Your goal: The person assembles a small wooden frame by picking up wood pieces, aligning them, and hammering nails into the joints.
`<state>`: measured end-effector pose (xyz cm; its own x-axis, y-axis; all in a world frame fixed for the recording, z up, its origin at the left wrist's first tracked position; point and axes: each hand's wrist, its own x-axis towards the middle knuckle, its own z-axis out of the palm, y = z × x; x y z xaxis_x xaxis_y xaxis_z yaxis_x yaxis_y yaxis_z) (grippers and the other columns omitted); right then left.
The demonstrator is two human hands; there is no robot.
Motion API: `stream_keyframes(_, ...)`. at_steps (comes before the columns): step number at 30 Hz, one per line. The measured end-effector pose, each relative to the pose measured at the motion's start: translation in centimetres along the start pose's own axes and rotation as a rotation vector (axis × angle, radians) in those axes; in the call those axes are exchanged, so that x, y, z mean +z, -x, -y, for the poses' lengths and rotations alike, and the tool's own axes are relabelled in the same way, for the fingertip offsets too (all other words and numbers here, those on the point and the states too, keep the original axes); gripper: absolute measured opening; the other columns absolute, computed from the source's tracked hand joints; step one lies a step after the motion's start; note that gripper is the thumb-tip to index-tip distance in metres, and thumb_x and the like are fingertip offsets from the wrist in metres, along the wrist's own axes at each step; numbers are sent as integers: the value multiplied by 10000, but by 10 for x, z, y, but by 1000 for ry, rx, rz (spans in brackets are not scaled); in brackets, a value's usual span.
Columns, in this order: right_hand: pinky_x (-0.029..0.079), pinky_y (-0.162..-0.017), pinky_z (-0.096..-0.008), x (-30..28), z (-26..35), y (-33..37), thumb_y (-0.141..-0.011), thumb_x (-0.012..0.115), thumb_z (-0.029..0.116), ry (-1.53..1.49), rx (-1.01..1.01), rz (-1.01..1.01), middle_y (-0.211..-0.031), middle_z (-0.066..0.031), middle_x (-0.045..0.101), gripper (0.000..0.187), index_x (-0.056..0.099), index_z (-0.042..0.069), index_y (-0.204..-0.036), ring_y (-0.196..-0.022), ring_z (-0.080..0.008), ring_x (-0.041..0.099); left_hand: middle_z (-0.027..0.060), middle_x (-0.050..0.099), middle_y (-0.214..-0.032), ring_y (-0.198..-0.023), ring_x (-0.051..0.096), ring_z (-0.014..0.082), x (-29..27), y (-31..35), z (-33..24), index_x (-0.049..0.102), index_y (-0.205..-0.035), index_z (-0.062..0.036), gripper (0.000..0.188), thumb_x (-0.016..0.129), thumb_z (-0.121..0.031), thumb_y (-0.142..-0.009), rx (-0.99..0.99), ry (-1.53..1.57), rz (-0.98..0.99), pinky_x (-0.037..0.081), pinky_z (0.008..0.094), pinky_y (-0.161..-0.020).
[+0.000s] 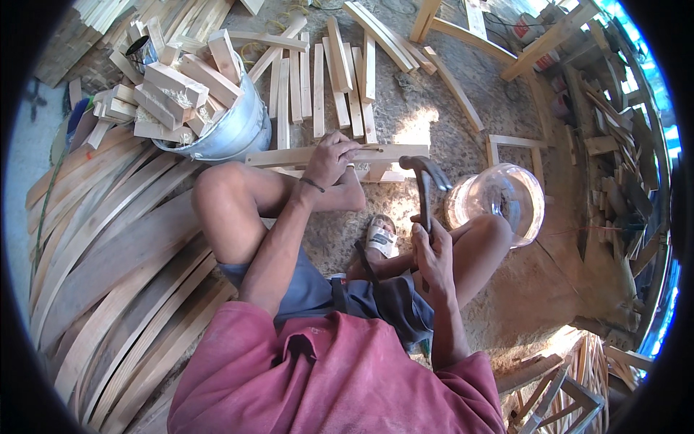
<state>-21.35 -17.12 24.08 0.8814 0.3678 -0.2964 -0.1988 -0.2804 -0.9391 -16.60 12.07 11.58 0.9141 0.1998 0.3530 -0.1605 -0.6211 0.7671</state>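
A pale wooden bar (pixel 401 152) lies crosswise in front of my crossed legs, above another short piece of wood (pixel 390 176). My left hand (pixel 335 159) is closed over the bar. At its fingertips shows a thin dark nail-like piece (pixel 376 149), too small to make out fully. My right hand (pixel 431 249) is wrapped round the handle of a dark claw hammer (pixel 423 192). The hammer's head is raised near the bar's right end, apart from the wood.
A bucket (pixel 242 126) full of wood blocks stands at the left, above curved boards (pixel 130 239). Several wooden strips (pixel 318 90) lie ahead. A large clear plastic jar (pixel 517 202) lies by my right knee, near a small wooden frame (pixel 515 142). Scrap wood (pixel 614 159) lines the right.
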Motion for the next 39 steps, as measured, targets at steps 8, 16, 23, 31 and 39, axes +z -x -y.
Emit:
stream_keyframes(8,332,-468,-203,16,-16,-29,-1059,523,219,65,-37,-13,-646,57,465,214,595,19,-1037,-529,-24,413,73,672,-925,-910,658,254,-5,-5,-4,781,-980,-96,134,738,-163,-873,-15,-5,19,553,380,-821)
stream_keyframes(16,311,-478,-217,13,-6,-61,-1046,545,199,110,-182,-37,-664,68,454,208,606,6,-1096,-548,-25,382,70,673,-946,-918,662,248,-4,-5,0,779,-990,-116,139,735,-180,-874,-50,-37,40,551,376,-810)
stream_keyframes(23,326,-498,-213,18,-33,-59,-1026,572,177,8,16,-12,-710,63,489,186,615,2,-1075,-586,-14,412,49,672,-921,-883,660,245,-1,-6,-1,781,-962,-132,112,744,-169,-863,-12,-36,5,553,373,-793)
stream_keyframes(31,483,-651,-296,27,-63,-62,-985,613,187,29,22,-71,-826,-42,639,228,632,-18,-1082,-715,-119,580,54,678,-918,-894,667,249,-1,-6,-6,776,-950,-118,119,758,-191,-858,-69,1,-4,551,378,-798)
stream_keyframes(39,496,-639,-352,35,-67,-67,-941,624,204,152,1,-92,-759,-134,660,254,645,-18,-1063,-672,-173,620,61,686,-954,-915,674,256,-2,-6,-9,775,-962,-123,146,745,-241,-880,-106,-34,20,553,388,-819)
